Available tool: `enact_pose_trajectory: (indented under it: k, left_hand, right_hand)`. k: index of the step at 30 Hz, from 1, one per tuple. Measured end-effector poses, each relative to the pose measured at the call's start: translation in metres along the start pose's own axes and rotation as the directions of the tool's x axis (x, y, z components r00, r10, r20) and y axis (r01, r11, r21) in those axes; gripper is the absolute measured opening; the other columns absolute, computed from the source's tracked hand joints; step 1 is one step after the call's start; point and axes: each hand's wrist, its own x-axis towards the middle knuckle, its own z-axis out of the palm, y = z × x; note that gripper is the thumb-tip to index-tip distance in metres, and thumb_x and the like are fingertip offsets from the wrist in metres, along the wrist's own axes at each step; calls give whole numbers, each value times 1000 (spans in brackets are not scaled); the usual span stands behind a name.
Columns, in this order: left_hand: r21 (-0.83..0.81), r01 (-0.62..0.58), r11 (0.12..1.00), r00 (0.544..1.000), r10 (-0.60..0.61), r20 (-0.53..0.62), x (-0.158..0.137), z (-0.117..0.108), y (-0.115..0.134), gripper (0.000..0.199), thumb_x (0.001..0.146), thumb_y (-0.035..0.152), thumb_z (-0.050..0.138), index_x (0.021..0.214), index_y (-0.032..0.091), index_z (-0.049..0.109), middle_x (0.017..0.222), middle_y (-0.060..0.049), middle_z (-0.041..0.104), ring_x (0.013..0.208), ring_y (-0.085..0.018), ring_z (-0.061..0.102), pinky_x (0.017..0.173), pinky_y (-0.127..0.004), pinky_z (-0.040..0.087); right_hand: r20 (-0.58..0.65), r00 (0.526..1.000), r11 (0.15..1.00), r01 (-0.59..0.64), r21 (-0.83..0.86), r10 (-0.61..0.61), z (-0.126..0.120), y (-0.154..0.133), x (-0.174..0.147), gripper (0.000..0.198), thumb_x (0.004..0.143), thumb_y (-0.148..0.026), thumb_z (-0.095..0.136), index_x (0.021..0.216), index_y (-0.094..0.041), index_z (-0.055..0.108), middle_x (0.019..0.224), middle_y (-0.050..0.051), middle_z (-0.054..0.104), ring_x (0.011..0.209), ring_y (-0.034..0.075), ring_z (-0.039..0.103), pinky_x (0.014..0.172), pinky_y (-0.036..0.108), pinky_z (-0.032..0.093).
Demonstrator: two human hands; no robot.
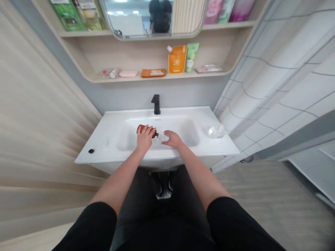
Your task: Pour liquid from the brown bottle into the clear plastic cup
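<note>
My left hand (pixel 144 138) is wrapped round an amber-brown bottle (pixel 140 128), tipped on its side over the sink (pixel 188 134). Its black neck (pixel 156 134) points right, toward a small clear container (pixel 164 137) in the curled fingers of my right hand (pixel 173 139). The neck and the clear container are very close together; whether they touch I cannot tell. What kind of container it is does not show clearly, and no liquid can be made out. A small black cap-like piece (pixel 91 151) lies on the countertop at the left.
Behind the sink stands a black faucet (pixel 156 104). Crumpled clear plastic (pixel 216 131) lies on the right of the white countertop (pixel 222 148). Above, a shelf (pixel 125 79) holds an orange pouch (pixel 177 59), a green tube (pixel 192 56) and small packs, below a mirror (pixel 131 26). A curtain (pixel 39 104) hangs at left.
</note>
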Motion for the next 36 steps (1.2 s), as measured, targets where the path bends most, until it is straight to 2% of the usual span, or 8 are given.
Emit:
enact_pose_trajectory:
  k: [16, 36]
  left_hand:
    - [-18, -26, 999, 1000, 26, -7, 2, 6, -5, 68, 95, 7, 49, 158, 28, 63, 162, -11, 64, 161, -36, 45, 139, -68, 13]
    - [-18, -88, 996, 996, 88, 13, 18, -2, -6, 65, 96, 9, 49, 156, 28, 64, 159, -13, 66, 161, -35, 46, 139, -68, 12]
  right_hand:
    - [-11, 1000, 999, 13, -29, -13, -1, -2, 0, 79, 70, -38, 104, 137, -16, 69, 129, 15, 79, 113, 32, 77, 104, 43, 58]
    - [-58, 998, 1000, -20, -5, 20, 0, 2, 1, 78, 69, -39, 102, 137, -20, 70, 129, 13, 79, 117, 33, 75, 108, 45, 57]
